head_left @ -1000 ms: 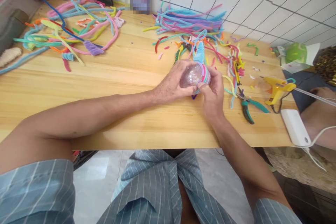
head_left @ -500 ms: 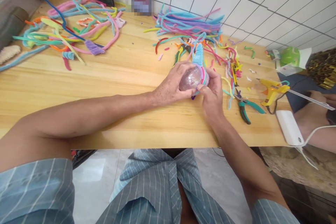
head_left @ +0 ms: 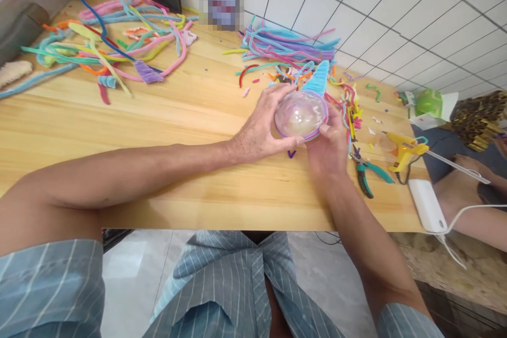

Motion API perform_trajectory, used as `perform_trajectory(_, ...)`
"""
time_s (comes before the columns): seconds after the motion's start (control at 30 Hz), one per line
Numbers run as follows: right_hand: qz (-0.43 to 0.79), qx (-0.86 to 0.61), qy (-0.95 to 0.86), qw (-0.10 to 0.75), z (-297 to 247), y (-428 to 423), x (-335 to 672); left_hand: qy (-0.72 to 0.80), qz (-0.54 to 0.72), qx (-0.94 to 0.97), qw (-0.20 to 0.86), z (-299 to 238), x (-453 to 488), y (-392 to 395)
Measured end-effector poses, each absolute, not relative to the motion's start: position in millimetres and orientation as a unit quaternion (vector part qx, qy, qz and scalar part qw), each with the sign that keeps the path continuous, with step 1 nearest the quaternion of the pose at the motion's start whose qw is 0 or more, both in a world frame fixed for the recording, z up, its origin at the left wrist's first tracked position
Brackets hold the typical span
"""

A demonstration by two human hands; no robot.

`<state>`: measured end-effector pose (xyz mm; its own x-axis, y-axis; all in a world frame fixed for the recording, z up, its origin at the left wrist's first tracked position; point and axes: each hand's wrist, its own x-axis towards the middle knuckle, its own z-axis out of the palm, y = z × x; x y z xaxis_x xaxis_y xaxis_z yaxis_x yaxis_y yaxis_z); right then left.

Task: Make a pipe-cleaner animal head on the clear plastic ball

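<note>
Pale wood surface point(head_left: 178, 185), multicolour fuzzy pipe cleaners point(head_left: 291, 48) galore. Left hand point(head_left: 255, 129) cupping a clear purple-rimmed plastic dome point(head_left: 301, 113), right hand point(head_left: 330, 145) pinching it.

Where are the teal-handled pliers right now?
Head view, right side: the teal-handled pliers lie on the table, between the right hand and the yellow glue gun.

White tiled wall point(head_left: 380, 16), pale wooden table point(head_left: 206, 200), glossy grey floor point(head_left: 129, 269)
</note>
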<state>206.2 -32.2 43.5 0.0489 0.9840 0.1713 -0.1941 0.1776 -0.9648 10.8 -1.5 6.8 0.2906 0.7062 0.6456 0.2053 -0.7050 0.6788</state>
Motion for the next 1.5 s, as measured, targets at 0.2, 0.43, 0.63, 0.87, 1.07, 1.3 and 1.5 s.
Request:
perform_trajectory(0.2,0.570,-0.394,-0.437,0.574,47,-18,220,0.279,0.513,0.772,0.250,7,12,-2)
perform_trajectory(0.43,0.639,-0.371,-0.391,0.549,42,-19,223,0.311,0.521,0.761,0.229,4,13,-2)
perform_trajectory(0.63,0.642,-0.375,-0.381,0.550,43,-22,221,0.315,0.534,0.749,0.234,5,12,-7)
perform_trajectory(0.87,0.618,-0.373,-0.394,0.569,40,-28,213,0.318,0.522,0.736,0.290,8,14,-14)
perform_trajectory(1.07,0.603,-0.376,-0.405,0.575,42,-30,207,0.320,0.527,0.715,0.328,3,15,-10)
perform_trajectory(1.3,0.588,-0.383,-0.411,0.582,39,-30,209,0.306,0.525,0.725,0.324,0,15,-8)
perform_trajectory(1.5,0.521,-0.410,-0.436,0.608,39,-33,201,0.334,0.522,0.722,0.309,-4,17,-10)
